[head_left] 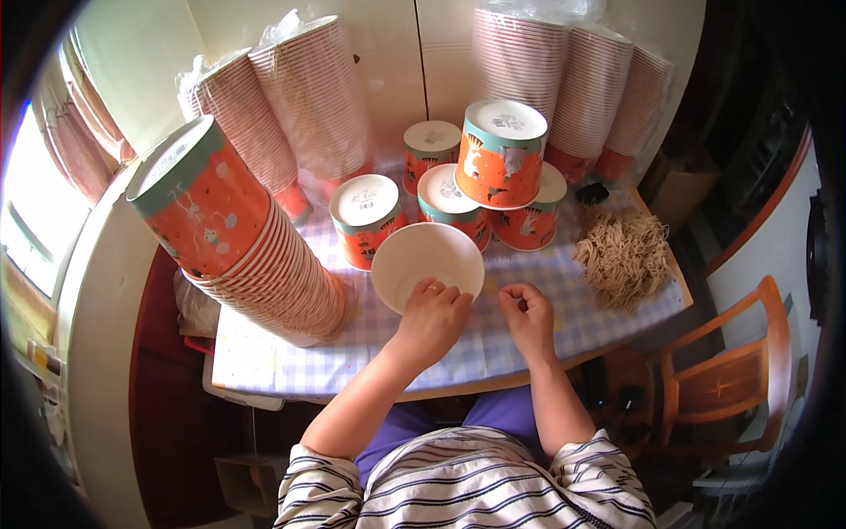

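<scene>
A paper bucket (414, 251) is tipped with its white inside facing me at the middle of the table's near side. My left hand (432, 316) has its fingers curled over the near rim, gripping the bucket there, with a ring on one finger. Just to the right, apart from the bucket, my right hand (531, 319) is closed with thumb and forefinger drawn together. Whatever lies between those fingertips is too small to make out. Behind the bucket, several orange and green printed paper buckets (363, 238) stand upside down, with one bucket (500, 159) resting on top of others.
A leaning stack of nested buckets (273, 273) rises at the left. At the back, wrapped bucket stacks (308, 97) and more wrapped stacks (590, 97) stand against the wall. A heap of tan cords (624, 256) lies on the right of the checked tablecloth (273, 361). A wooden chair (723, 379) stands right.
</scene>
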A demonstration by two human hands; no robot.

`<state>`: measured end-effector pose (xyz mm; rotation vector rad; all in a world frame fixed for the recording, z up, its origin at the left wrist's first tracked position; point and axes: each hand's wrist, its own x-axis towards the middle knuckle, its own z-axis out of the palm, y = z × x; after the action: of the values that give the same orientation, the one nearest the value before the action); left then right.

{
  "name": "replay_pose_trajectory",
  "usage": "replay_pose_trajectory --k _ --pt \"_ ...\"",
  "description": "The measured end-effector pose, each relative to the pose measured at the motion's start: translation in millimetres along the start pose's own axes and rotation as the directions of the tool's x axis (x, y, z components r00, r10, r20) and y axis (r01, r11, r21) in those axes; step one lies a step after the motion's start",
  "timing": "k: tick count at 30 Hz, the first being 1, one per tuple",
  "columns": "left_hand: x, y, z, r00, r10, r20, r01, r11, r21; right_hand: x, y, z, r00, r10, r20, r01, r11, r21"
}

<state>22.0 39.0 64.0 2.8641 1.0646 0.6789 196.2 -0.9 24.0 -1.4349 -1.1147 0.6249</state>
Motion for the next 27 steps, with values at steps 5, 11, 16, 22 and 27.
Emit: replay_pose_trajectory --k 5,11,16,22,27 --pt "-34.1 -10.4 -27.3 0.999 0.027 -0.020 -0.027 0.999 -0.019 3.0 8.8 -17.4 1.000 -0.012 -0.008 0.012 0.999 -0.031" --pt "-57.2 -42.0 -50.6 0.998 -0.044 -0.051 0.043 0.999 -0.009 11.4 24.6 -13.7 0.999 -0.023 -0.038 0.029 0.987 0.160" --pt "-61.0 -43.7 -55.8 0.995 -0.098 0.037 0.093 0.989 0.115 7.2 19.0 5.0 0.987 0.025 0.157 -0.061 0.972 0.225" --pt "-44.5 11.8 -66.4 0.989 -0.096 0.112 0.108 0.988 -0.110 -8.7 15.4 9.4 0.968 0.128 0.217 -0.210 0.886 0.413" --pt "-20.1 35.6 -27.1 0.992 -0.120 -0.031 0.110 0.966 -0.236 -26.1 28.3 8.0 0.956 0.180 0.232 -0.283 0.770 0.571"
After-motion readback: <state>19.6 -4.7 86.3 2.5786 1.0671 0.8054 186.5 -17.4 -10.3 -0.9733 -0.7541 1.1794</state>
